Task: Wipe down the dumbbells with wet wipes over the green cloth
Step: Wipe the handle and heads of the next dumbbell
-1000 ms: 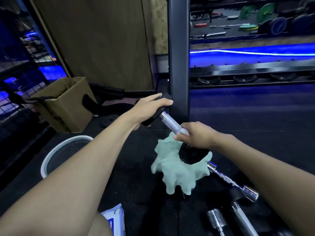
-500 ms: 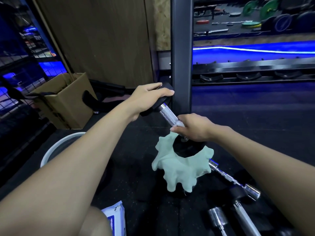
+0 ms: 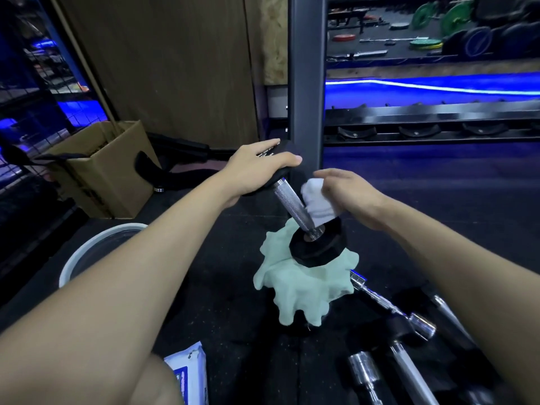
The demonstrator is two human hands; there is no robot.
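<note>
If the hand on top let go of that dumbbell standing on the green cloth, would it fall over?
Probably. The dumbbell leans, steadied by the left hand on its top head. Its bottom head sits on the lumpy green cloth, a poor footing. Solid heads and a metal handle suggest a heavy thud; the angular head might limit rolling.

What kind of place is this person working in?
Most likely a gym's weights area: a dumbbell being wiped, a storage rack with cradles behind it, and coloured weight plates in the background.

dumbbell (image 3: 295,206) on cloth (image 3: 301,285) | bucket (image 3: 87,252) left | bars (image 3: 388,308) right
</note>
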